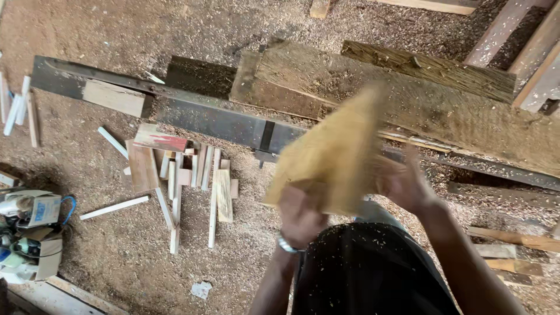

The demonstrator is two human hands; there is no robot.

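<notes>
A woodworking shop: sawdust-covered floor (116,245), rough planks (426,70), scattered offcuts (192,175).

Workshop floor (116,245), fully covered in sawdust and shavings. Long dark metal beam (221,119) runs diagonally across the middle, with a pale wood block (114,97) resting on its left end. Behind it lie wide rough planks (408,99), dusted with sawdust. More boards lean in at top right (525,41). Pile of short offcut strips (186,181) lies just below the beam; one has a red-painted face (160,141). Loose thin sticks at far left (17,108). Small cardboard boxes (32,233) with a blue cord cluster at lower left. Stacked timber at lower right (513,256). Light is even and diffuse, without hard shadows.
</notes>
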